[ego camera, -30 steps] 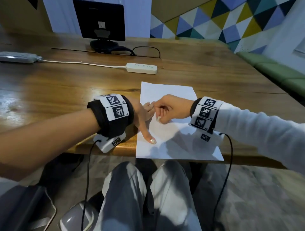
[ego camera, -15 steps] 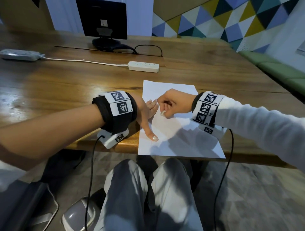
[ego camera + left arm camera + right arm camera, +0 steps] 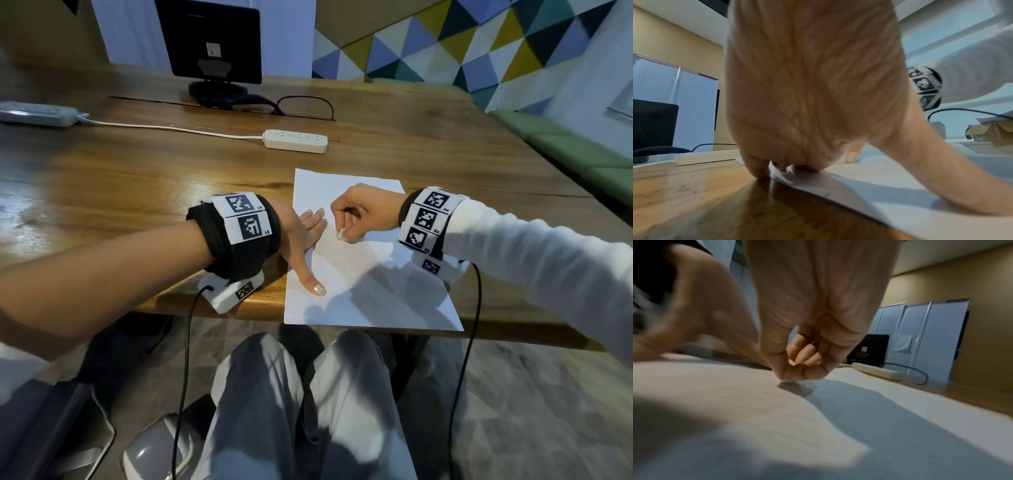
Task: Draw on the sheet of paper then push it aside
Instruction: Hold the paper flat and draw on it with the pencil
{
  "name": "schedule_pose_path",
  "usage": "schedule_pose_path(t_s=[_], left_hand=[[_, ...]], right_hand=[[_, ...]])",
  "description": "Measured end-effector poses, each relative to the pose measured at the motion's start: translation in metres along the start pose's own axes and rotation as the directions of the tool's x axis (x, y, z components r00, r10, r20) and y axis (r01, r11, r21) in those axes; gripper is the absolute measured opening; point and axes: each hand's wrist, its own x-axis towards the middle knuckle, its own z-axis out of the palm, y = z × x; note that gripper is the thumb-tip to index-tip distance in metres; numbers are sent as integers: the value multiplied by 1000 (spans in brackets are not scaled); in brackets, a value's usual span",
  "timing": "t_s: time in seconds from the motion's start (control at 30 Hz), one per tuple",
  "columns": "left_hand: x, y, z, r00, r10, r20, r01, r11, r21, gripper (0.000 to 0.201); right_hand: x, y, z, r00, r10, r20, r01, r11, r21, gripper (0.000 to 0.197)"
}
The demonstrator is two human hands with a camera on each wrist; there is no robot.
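Observation:
A white sheet of paper (image 3: 376, 291) lies at the near edge of the wooden table (image 3: 137, 192), its bottom edge a little past the rim. My left hand (image 3: 303, 240) lies flat on the sheet's left edge, fingers straight and thumb spread toward me; the left wrist view shows the left hand (image 3: 813, 97) pressing the paper (image 3: 879, 194) down. My right hand (image 3: 363, 216) is curled over the upper middle of the sheet. Its pinched fingertips hold a small pale stub (image 3: 341, 235) against the paper (image 3: 735, 402), seen under the right hand (image 3: 807, 353). I see no marks on the sheet.
A white power strip (image 3: 295, 140) with its cord lies beyond the paper. A black monitor (image 3: 212, 41) stands at the table's back, and a second power strip (image 3: 37, 114) is far left. A green bench (image 3: 582, 154) runs along the right side.
My right hand has shifted slightly up and to the right over the sheet, still pinched. The left hand has stayed flat on the paper's left edge.

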Motion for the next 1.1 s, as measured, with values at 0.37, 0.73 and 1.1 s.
schedule_pose_path(t_s=[0.37, 0.73, 1.1], left_hand=[[2, -4, 1, 1000, 19, 6, -19, 999, -31, 133], [3, -3, 0, 1000, 13, 14, -12, 1000, -22, 135], [4, -5, 2, 1000, 22, -6, -22, 1000, -19, 134]], right_hand=[[-8, 4, 0, 992, -3, 127, -7, 997, 77, 19], [-15, 13, -3, 1000, 23, 15, -23, 999, 39, 11], [-22, 11, 4, 998, 32, 57, -35, 998, 46, 17]])
